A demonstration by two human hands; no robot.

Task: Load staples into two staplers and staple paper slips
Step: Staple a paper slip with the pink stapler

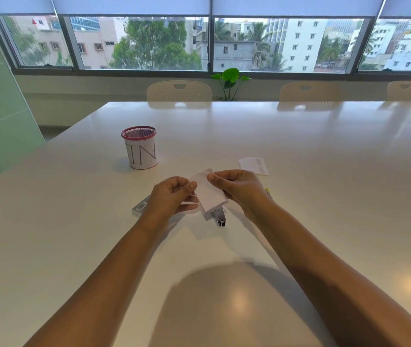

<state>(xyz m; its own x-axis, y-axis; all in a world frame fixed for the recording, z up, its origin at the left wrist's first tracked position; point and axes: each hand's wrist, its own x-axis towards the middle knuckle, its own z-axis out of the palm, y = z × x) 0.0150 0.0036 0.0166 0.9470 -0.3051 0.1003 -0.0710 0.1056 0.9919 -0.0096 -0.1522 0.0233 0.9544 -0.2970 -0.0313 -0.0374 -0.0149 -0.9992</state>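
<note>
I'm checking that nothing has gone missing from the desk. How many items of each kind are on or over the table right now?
Paper slips: 2, one held in both hands, one lying on the table
Staplers: 1 clearly in view, below the held slip
Staple boxes: 1
Mesh cups: 1
Yellow object by the right wrist: 1, mostly hidden
Total: 6

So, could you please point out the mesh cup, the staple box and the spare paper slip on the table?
mesh cup (pixel 141 152): head view, on its white label.
staple box (pixel 140 207): head view, on the barcoded end.
spare paper slip (pixel 252 166): head view, on its middle.
</note>
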